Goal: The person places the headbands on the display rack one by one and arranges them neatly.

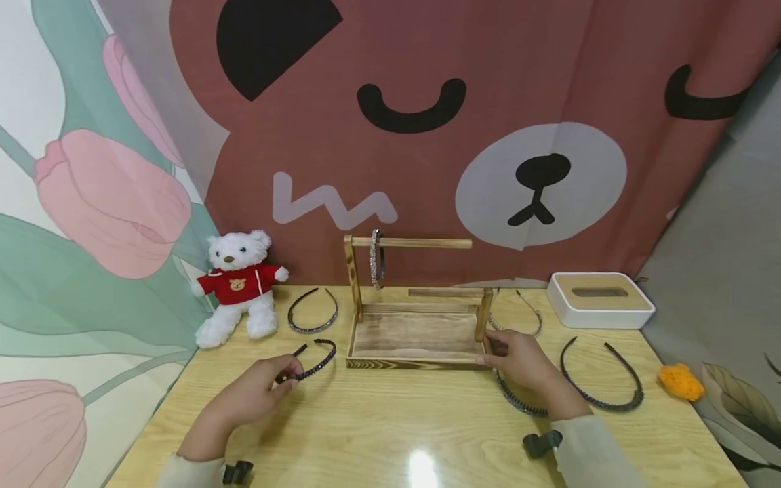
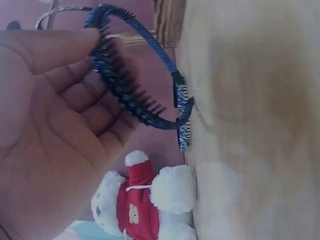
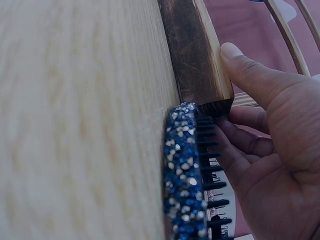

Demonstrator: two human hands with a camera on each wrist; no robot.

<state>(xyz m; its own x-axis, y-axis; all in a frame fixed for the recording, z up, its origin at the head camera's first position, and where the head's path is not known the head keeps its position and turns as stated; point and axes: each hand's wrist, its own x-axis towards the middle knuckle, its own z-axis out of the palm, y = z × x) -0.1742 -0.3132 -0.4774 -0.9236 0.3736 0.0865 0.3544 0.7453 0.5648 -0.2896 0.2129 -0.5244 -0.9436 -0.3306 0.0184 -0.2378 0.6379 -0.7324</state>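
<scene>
My left hand [image 1: 253,393] pinches a dark blue toothed headband [image 1: 318,366] near one side, just above the table. In the left wrist view the thumb and fingers press on its band [image 2: 150,40], teeth showing. My right hand [image 1: 521,359] grips the right front corner of a wooden display rack [image 1: 415,364], thumb on the front edge, fingers round the end. On the rack's upper bar hangs a sparkly headband [image 1: 375,261]. A dark headband [image 1: 515,401] lies partly hidden under the right hand; the right wrist view shows blue and silver stones on a headband [image 3: 182,170].
Other headbands lie left of the rack [image 1: 312,329], behind the right hand [image 1: 537,318] and farther right [image 1: 628,403]. A white teddy bear in a red top [image 1: 238,285] sits back left. A tissue box [image 1: 601,312] and an orange object [image 1: 680,381] are at the right.
</scene>
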